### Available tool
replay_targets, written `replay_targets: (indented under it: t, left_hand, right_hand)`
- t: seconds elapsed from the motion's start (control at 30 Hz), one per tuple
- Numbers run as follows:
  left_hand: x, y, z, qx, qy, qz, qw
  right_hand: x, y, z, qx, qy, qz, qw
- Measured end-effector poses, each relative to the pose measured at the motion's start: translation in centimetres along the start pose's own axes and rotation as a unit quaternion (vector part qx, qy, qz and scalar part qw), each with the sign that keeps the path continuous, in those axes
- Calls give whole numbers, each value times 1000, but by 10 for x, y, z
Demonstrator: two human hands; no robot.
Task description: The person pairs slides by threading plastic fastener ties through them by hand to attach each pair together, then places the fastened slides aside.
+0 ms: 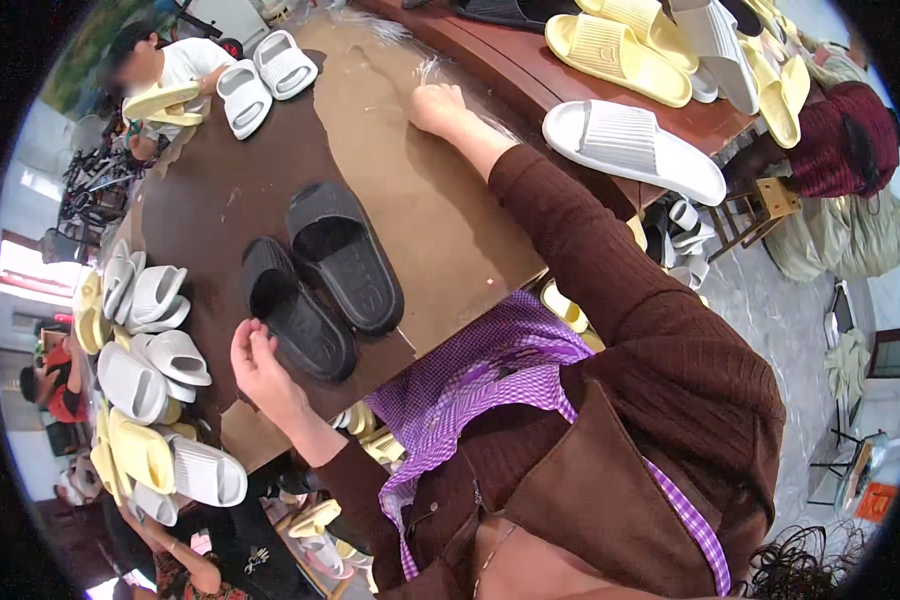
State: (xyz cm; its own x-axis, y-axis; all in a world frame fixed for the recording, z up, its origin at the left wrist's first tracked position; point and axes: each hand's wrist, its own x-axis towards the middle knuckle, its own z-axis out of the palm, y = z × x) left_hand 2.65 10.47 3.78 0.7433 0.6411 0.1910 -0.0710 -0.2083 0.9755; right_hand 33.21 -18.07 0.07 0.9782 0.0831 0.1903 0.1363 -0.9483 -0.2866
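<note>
A pair of black slide slippers lies side by side on the brown table (pixel 230 190), the left slipper (pixel 300 320) a little nearer than the right slipper (pixel 348 262). Beside the outer edge of the nearer slipper is my left hand (pixel 262 378), fingers loosely bent and holding nothing; whether it touches the slipper I cannot tell. My right arm stretches across to the far side of the table. There my right hand (pixel 440 108) is closed on thin clear plastic bags (pixel 428 72), which stick up past the knuckles and lie along the raised board.
A white slipper (pixel 630 145) rests at the red-brown shelf's edge, with yellow slippers (pixel 620 60) beyond. Grey slippers (pixel 240 98) stand at the far left corner. Grey and yellow slippers (pixel 135 385) crowd the left edge. Across the table, a person holds a yellow slipper (pixel 162 103).
</note>
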Motion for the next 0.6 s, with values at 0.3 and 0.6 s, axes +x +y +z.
replay_targets:
  t: [0.3, 0.6]
  left_hand:
    - [-18, 12, 41, -64, -84, -2, 994]
    - [-10, 36, 137, -114, -193, -21, 974]
  right_hand:
    - [-20, -15, -22, 124, -4, -101, 987]
    - [-97, -54, -76, 371, -103, -323, 864]
